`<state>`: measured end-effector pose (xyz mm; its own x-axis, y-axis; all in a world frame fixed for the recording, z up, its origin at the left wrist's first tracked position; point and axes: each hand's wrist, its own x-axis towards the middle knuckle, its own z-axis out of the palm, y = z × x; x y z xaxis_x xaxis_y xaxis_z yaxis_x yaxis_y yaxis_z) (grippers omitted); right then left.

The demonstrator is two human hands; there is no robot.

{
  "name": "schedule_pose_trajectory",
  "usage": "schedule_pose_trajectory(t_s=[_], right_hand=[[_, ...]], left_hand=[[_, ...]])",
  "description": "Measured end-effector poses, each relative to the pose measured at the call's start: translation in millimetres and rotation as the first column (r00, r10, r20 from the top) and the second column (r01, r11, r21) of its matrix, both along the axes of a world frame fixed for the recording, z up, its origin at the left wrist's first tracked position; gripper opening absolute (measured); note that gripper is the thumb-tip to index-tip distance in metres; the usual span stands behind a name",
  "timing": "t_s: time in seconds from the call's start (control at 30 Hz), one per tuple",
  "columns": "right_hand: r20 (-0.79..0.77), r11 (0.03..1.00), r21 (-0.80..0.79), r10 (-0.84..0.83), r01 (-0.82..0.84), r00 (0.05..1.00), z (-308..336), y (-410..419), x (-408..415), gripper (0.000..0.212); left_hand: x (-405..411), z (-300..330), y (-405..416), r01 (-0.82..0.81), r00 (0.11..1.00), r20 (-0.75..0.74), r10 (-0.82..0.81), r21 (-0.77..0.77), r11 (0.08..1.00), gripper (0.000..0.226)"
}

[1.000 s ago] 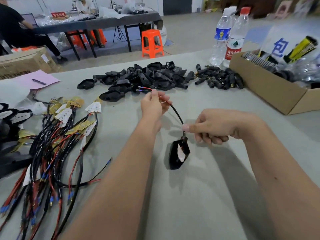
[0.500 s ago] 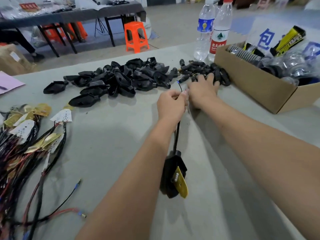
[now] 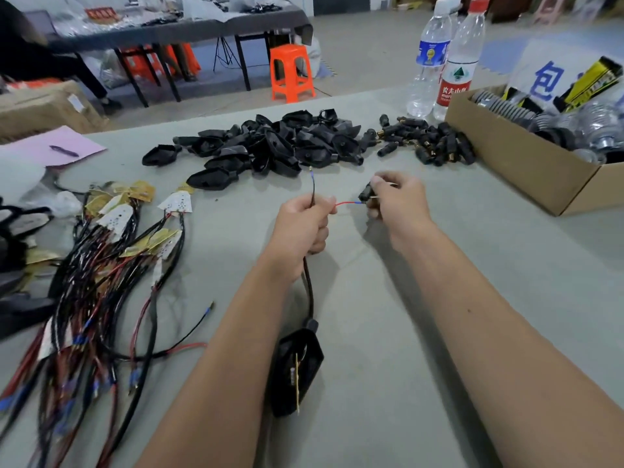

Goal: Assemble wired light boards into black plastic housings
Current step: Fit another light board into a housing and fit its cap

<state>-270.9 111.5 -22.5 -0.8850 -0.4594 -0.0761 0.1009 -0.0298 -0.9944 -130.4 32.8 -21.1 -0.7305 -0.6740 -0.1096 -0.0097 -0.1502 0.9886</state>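
The left hand [image 3: 301, 224] is curled round a black sheathed cable [image 3: 309, 287], with a thin black wire [image 3: 313, 185] rising from the fist toward 12 o'clock and a thin red wire [image 3: 347, 203] running toward 3 o'clock. The right hand [image 3: 398, 206] pinches a small black connector [image 3: 366, 193] in its fingertips, right at the red wire's blue-tipped end. The cable drops toward 6 o'clock into a glossy, pointed-oval black housing [image 3: 297, 369], where a flat yellow light board [image 3: 297, 380] stands on edge. The matte grey table [image 3: 388, 332] lies bare around both forearms. At 12 o'clock sits a heap of housings [image 3: 270, 146], with connectors [image 3: 429, 141] at 1 o'clock beside a corrugated cardboard box [image 3: 526, 160]. Tangled wired boards [image 3: 101, 265] spread at 9 o'clock.
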Motion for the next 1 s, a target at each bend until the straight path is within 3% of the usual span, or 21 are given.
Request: schedule_pose_trajectory(t_s=[0.07, 0.2, 0.37, 0.63, 1.0], right_hand=[[0.167, 0.974, -0.220, 0.082, -0.043, 0.983, -1, -1, 26, 0.017], [0.266, 0.923, -0.377, 0.191, -0.080, 0.945, -2, -2, 58, 0.014], [0.239, 0.918, -0.352, 0.278, -0.184, 0.930, -5, -1, 75, 0.021], [0.332, 0.896, -0.434, 0.261, -0.099, 0.906, -3, 3, 74, 0.025], [0.370, 0.885, -0.458, 0.271, -0.080, 0.889, -2, 3, 74, 0.026]], left_hand=[[23, -1, -5, -0.004, 1.000, 0.000, 0.004, -0.047, 0.999, 0.025], [57, -4, -12, -0.064, 0.997, -0.056, 0.061, -0.052, 0.997, 0.022], [65, -7, -7, -0.118, 0.990, -0.093, 0.108, -0.111, 0.987, 0.022], [63, -6, -4, -0.091, 0.994, -0.079, 0.080, -0.150, 0.984, 0.037], [66, -10, -5, -0.035, 0.998, -0.058, 0.024, -0.189, 0.981, 0.033]])
